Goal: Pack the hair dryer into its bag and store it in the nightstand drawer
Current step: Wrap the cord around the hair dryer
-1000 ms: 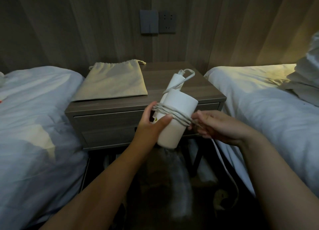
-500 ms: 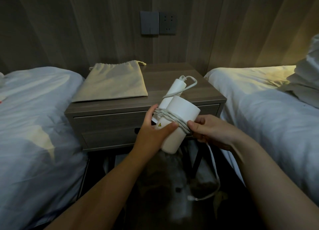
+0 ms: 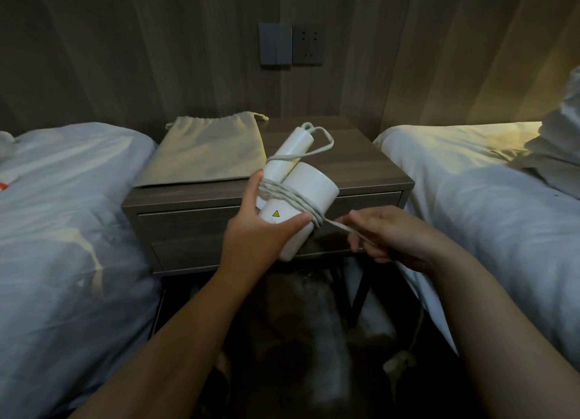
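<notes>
Gripping hair dryer (image 3: pixel 301 195) – left hand (image 3: pixel 260 227), right hand (image 3: pixel 389 236) fingers pinching cord (image 3: pixel 292 195)

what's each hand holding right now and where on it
The left hand grips the hair dryer around its barrel, below the wound loops. The right hand pinches the loose cord just off the barrel.

At the centre, the left hand (image 3: pixel 260 227) grips a white hair dryer (image 3: pixel 301 195), its folded handle pointing toward 12 o'clock. A pale cord (image 3: pixel 292 195) is wound several times around the body. At 3 o'clock of the dryer, the right hand (image 3: pixel 389 236) pinches the cord's free length, which trails down toward 5 o'clock. Beyond, toward 11 o'clock, a beige drawstring bag (image 3: pixel 204 151) lies flat on the nightstand (image 3: pixel 361 173), whose drawer (image 3: pixel 194 227) is closed.
</notes>
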Available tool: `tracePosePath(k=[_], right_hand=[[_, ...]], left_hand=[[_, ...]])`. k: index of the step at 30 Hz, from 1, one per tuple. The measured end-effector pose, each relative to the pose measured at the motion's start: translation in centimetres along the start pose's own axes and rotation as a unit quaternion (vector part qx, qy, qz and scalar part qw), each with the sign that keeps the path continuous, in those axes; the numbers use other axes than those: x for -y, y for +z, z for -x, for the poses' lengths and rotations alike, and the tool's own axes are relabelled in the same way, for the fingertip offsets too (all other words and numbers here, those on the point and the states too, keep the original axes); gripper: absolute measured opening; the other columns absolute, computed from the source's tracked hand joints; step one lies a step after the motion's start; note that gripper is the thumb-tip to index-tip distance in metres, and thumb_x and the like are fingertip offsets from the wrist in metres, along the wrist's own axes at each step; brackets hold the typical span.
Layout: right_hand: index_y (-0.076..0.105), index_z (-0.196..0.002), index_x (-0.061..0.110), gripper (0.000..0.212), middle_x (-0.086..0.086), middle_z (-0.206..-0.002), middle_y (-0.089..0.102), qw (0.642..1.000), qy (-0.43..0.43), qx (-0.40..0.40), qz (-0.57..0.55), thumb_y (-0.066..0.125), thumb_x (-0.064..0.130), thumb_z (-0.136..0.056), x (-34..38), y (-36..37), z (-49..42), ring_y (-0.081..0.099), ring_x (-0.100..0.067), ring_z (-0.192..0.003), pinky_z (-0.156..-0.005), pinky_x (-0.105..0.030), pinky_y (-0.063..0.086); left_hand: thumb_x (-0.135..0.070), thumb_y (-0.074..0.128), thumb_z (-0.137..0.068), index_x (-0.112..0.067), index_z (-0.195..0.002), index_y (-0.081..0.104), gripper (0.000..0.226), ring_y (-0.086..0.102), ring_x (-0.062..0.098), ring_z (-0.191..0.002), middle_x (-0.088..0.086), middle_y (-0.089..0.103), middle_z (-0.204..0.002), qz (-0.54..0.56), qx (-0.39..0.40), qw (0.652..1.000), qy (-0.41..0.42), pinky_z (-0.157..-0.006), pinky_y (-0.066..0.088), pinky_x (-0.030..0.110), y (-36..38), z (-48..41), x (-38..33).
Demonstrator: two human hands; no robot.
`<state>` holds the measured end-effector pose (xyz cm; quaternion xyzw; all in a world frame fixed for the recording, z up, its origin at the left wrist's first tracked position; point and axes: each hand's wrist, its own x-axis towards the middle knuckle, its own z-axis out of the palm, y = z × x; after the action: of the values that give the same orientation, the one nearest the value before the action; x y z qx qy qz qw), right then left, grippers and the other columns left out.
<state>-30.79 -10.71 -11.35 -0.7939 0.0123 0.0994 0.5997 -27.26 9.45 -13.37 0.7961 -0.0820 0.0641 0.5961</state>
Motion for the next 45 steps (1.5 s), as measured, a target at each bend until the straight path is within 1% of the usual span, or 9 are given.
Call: tracePosePath(k=[6, 11, 21, 27, 31, 35, 39, 43, 45], right_hand=[[0.066, -0.074, 0.007, 0.024, -0.003, -0.046, 0.050, 0.995, -0.001, -0.103, 0.010, 0.048, 0.004, -0.091, 0.3, -0.4, 0.1, 0.029, -0.004, -0.028, -0.030, -0.014, 0.023], [0.062, -0.058, 0.011, 0.033, 0.005, -0.038, 0.049, 0.994, -0.013, -0.038, 0.103, 0.053, 0.008, -0.089, 1.1, 0.5, 0.9, 0.031, -0.005, -0.032, -0.036, -0.016, 0.025], [0.072, -0.096, 0.011, 0.021, 0.003, -0.051, 0.055, 0.981, -0.026, -0.015, 0.193, 0.052, 0.012, -0.090, 1.3, 1.5, 1.0, 0.041, -0.002, -0.035, -0.041, -0.013, 0.033], [0.070, -0.084, 0.004, 0.024, -0.009, -0.054, 0.058, 0.962, 0.000, 0.034, 0.273, 0.053, 0.020, -0.090, 1.9, 1.0, 1.6, 0.037, -0.006, -0.034, -0.040, -0.017, 0.032], [0.070, -0.088, 0.010, 0.018, 0.002, -0.041, 0.056, 0.958, -0.006, 0.075, 0.277, 0.054, 0.019, -0.090, 2.4, 0.4, 2.2, 0.037, -0.005, -0.032, -0.037, -0.013, 0.029], [0.066, -0.096, 0.014, 0.019, 0.004, -0.053, 0.059, 0.961, -0.055, 0.110, 0.250, 0.050, 0.004, -0.091, 2.6, -0.2, 2.8, 0.045, 0.001, -0.042, -0.044, -0.008, 0.031], [0.072, -0.084, 0.013, 0.017, 0.006, -0.061, 0.064, 0.959, -0.103, 0.042, 0.259, 0.056, 0.009, -0.088, 2.6, -0.4, 2.8, 0.051, 0.003, -0.050, -0.051, -0.006, 0.035], [0.072, -0.061, 0.018, 0.016, -0.002, -0.058, 0.069, 0.948, -0.145, -0.084, 0.271, 0.071, 0.017, -0.076, 2.5, 0.0, 2.3, 0.059, -0.008, -0.056, -0.060, -0.024, 0.048], [0.072, -0.057, 0.020, 0.012, -0.001, -0.057, 0.069, 0.937, -0.150, -0.153, 0.275, 0.080, 0.022, -0.066, 2.5, 0.3, 2.2, 0.059, -0.005, -0.055, -0.057, -0.018, 0.046]], left_hand=[[-0.041, 0.080, -0.063, -0.048, -0.140, 0.016, 0.101, 0.047, 0.012, -0.109, -0.001, 0.047, -0.138, -0.077, 0.011, 0.997, 0.027, -0.099, 0.043, 0.037, -0.2, 0.2, 0.0], [-0.041, 0.081, -0.061, -0.045, -0.141, 0.018, 0.102, 0.050, 0.017, -0.115, 0.001, 0.048, -0.138, -0.067, 0.014, 0.997, 0.035, -0.099, 0.045, 0.040, 0.4, 0.4, 0.3], [-0.047, 0.080, -0.059, -0.050, -0.139, 0.016, 0.102, 0.055, 0.020, -0.109, 0.001, 0.054, -0.132, -0.138, -0.024, 0.988, 0.059, -0.095, 0.045, 0.035, 0.2, 0.3, 0.4], [-0.060, 0.071, -0.060, -0.038, -0.145, 0.012, 0.106, 0.056, 0.024, -0.112, 0.008, 0.058, -0.127, -0.323, -0.057, 0.924, 0.196, -0.091, 0.048, 0.040, -0.7, -0.4, 1.7], [-0.067, 0.057, -0.060, -0.035, -0.143, 0.014, 0.098, 0.061, 0.027, -0.100, 0.013, 0.063, -0.114, -0.362, -0.077, 0.897, 0.244, -0.080, 0.054, 0.042, -1.0, -0.6, 2.0], [-0.065, 0.064, -0.060, -0.033, -0.143, 0.021, 0.099, 0.063, 0.027, -0.092, 0.012, 0.065, -0.106, -0.381, -0.067, 0.880, 0.275, -0.074, 0.053, 0.038, -1.0, -0.7, 2.3], [-0.064, 0.067, -0.058, -0.037, -0.143, 0.015, 0.102, 0.062, 0.026, -0.093, 0.010, 0.065, -0.107, -0.388, -0.014, 0.877, 0.283, -0.076, 0.054, 0.039, -1.1, -0.8, 2.3], [-0.065, 0.069, -0.057, -0.045, -0.141, 0.005, 0.107, 0.060, 0.024, -0.093, 0.006, 0.064, -0.104, -0.430, 0.051, 0.856, 0.283, -0.076, 0.053, 0.037, -1.0, -0.4, 1.8], [-0.066, 0.067, -0.061, -0.049, -0.138, -0.003, 0.106, 0.056, 0.021, -0.099, 0.003, 0.060, -0.110, -0.444, 0.105, 0.846, 0.277, -0.080, 0.050, 0.035, -0.9, -0.3, 1.5]])
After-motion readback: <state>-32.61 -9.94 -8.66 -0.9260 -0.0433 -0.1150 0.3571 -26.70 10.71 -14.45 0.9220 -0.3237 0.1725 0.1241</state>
